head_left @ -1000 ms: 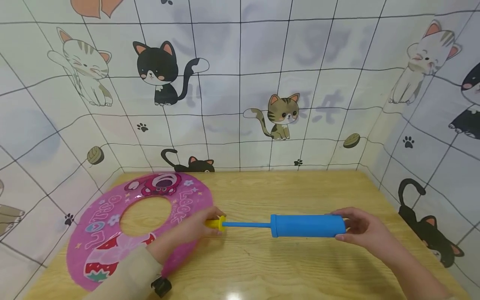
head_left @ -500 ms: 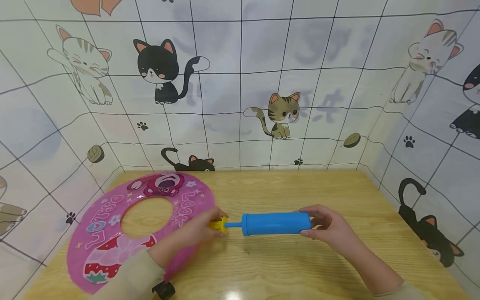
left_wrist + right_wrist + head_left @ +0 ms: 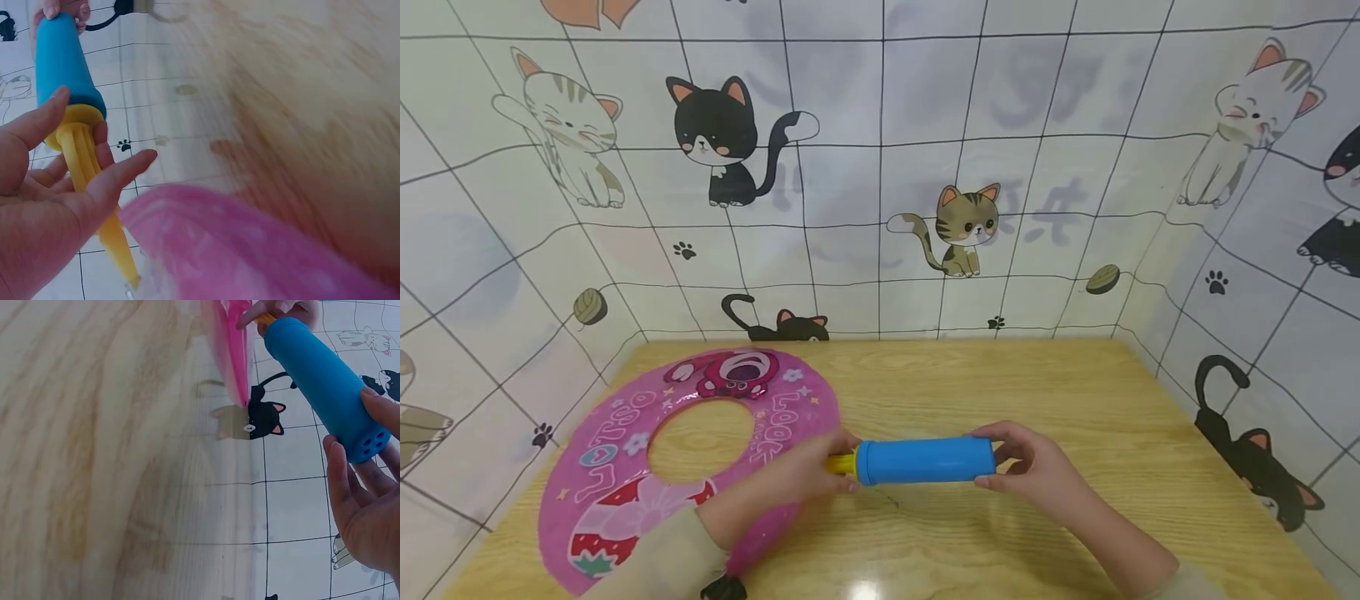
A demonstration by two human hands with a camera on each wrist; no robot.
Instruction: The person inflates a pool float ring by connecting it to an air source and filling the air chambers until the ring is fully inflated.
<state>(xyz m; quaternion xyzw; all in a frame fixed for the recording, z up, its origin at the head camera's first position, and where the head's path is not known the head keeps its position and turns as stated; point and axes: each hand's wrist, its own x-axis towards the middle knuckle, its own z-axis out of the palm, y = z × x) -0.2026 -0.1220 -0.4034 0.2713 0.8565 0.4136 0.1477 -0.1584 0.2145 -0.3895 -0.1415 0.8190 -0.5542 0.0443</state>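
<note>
Both hands hold a hand air pump between them in the head view. My left hand (image 3: pixel 805 468) grips the yellow nozzle end (image 3: pixel 841 464), thumb at its collar. At the other end, the fingers of my right hand (image 3: pixel 1026 460) hold the blue barrel (image 3: pixel 925 461) near its base, which has several holes in the right wrist view. The barrel meets the yellow collar, and no rod shows. A pink printed swim ring (image 3: pixel 817 402) lies under my left arm. In the left wrist view the yellow nozzle (image 3: pixel 114 240) tapers to a clear valve piece (image 3: pixel 131 291) beside the pink ring.
The wooden table (image 3: pixel 970 392) carries the ring at its left side. White wall covering (image 3: pixel 850 100) with cartoon cats stands behind and on both sides. A small black object (image 3: pixel 724 588) sits by the left sleeve at the bottom edge.
My right hand has pushed the blue barrel leftward over its rod until it reached the yellow collar. My left hand stays nearly in place. The swim ring has shifted slightly right.
</note>
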